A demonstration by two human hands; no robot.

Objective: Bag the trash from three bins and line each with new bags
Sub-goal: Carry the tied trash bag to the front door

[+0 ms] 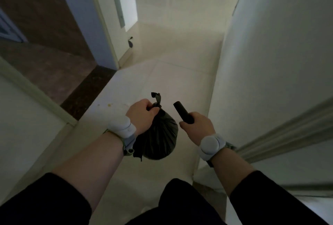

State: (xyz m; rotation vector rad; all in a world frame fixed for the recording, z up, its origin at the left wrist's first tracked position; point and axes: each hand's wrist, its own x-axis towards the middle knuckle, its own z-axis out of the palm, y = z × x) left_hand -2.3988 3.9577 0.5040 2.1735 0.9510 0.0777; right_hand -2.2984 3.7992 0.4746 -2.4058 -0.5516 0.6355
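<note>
A small tied black trash bag (159, 139) hangs in front of me above the pale tiled floor. My left hand (142, 114) grips it at the knot, and the tied ends stick up above my fingers. A black roll of bags (182, 113) points up and to the left out of my right hand (197, 125), whose fingers are curled round its lower end. Both wrists wear white bands. No bin is in view.
I stand in a narrow hallway with a white wall (279, 44) close on the right. A doorway with a dark stone threshold (86, 91) opens on the left beside a white door frame (108, 32). The tiled floor (173, 26) runs ahead into a brighter room.
</note>
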